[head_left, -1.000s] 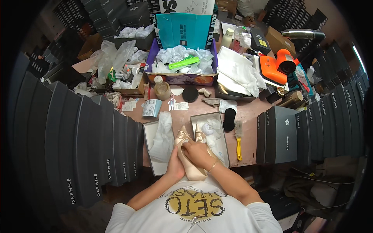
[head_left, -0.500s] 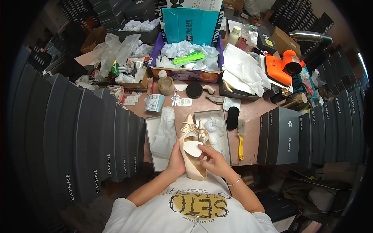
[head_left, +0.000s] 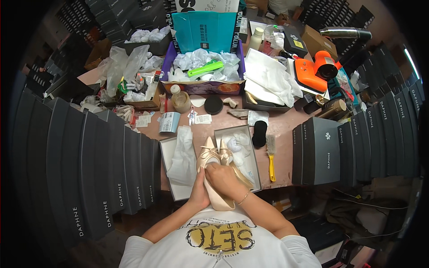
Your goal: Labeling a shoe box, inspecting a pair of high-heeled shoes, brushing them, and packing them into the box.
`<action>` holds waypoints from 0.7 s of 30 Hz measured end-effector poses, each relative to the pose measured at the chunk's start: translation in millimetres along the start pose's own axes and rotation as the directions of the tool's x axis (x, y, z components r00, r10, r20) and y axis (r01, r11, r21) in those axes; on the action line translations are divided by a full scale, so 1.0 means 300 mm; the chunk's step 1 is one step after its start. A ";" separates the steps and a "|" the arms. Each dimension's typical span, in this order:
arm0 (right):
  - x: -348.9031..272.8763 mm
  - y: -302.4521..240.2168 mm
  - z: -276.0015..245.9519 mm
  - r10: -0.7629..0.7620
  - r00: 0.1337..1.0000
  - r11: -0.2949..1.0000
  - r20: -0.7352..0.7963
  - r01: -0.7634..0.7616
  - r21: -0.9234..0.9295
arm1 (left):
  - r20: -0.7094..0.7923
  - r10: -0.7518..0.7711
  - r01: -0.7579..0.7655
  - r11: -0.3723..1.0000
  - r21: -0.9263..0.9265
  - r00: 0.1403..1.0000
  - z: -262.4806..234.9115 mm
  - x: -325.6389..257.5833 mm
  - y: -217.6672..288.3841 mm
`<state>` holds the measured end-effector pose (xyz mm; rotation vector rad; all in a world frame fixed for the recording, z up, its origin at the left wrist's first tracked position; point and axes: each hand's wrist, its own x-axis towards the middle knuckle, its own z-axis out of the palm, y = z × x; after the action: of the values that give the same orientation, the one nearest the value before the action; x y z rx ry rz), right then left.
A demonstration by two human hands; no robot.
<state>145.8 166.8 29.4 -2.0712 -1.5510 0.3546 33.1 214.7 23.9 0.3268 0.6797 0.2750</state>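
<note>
My left hand [head_left: 199, 189] is wrapped around the left side of a champagne satin pointed flat shoe [head_left: 220, 202] with a bow, held toe away from me. My right hand [head_left: 225, 179] has its fingers bunched inside the shoe's opening, pressing down. A sliver of the white insole pad [head_left: 214, 160] shows at those fingers; the rest is hidden by the hand and shoe. The matching shoe [head_left: 225, 154] lies just to the right, over an open grey shoebox [head_left: 255, 166] with white tissue. The box's lid [head_left: 180, 194], also holding tissue, is left of the shoe.
Stacks of dark shoeboxes [head_left: 96, 165] flank the table on the left and right [head_left: 326, 152]. A yellow-handled brush [head_left: 271, 163] and a black oval brush or sponge [head_left: 259, 134] lie right of the open box. Farther back are a glue jar [head_left: 180, 100], a purple box [head_left: 203, 87] and an orange device [head_left: 311, 76].
My right hand has moved from holding the white pad above the shoe to down inside its opening, taking the pad in. The view has shifted slightly right.
</note>
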 end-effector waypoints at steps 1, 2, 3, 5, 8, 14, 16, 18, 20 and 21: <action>-0.010 -0.001 0.005 0.006 1.000 1.000 0.018 -0.006 0.000 | -0.014 0.017 -0.017 1.000 0.011 1.000 0.003 0.007 -0.015; 0.012 0.018 0.001 0.000 1.000 1.000 0.029 0.001 -0.019 | -0.028 0.036 -0.035 0.999 0.020 0.999 0.009 0.007 -0.024; 0.022 0.033 -0.004 -0.010 1.000 0.996 0.022 0.008 0.086 | -0.042 0.066 -0.064 0.997 0.030 0.997 0.012 0.006 -0.018; 0.052 0.073 -0.028 -0.122 0.980 0.965 0.160 0.080 0.250 | -0.094 0.060 -0.059 0.998 0.017 0.994 -0.006 -0.009 -0.025; 0.113 0.237 -0.108 0.142 0.983 0.911 0.121 -0.177 0.373 | -0.096 -0.074 0.066 0.994 -0.086 0.993 -0.101 -0.004 0.003; 0.084 0.585 0.116 0.123 0.974 0.945 0.190 -0.057 -0.321 | -0.219 0.095 -0.063 0.987 0.149 0.971 -0.044 0.008 0.051; 0.096 0.512 0.056 0.179 0.982 0.970 0.056 -0.167 -0.179 | -0.225 0.202 -0.154 0.965 0.213 0.953 -0.028 0.001 0.071; 0.071 0.442 -0.026 0.202 0.979 0.979 -0.002 -0.202 0.017 | -0.210 0.189 -0.155 0.974 0.168 0.959 -0.024 -0.007 0.073; 0.054 0.252 -0.145 0.273 0.958 0.866 0.090 -0.285 0.411 | -0.186 0.189 -0.178 0.981 0.075 0.964 -0.053 -0.003 0.059; 0.036 0.181 -0.167 0.260 0.961 0.789 0.097 -0.269 0.552 | -0.159 0.193 -0.190 0.981 0.033 0.968 -0.054 0.017 0.059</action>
<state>218.1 153.3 42.0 -1.7964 -0.9863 0.8276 24.0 236.0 16.1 0.3907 0.8117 0.4841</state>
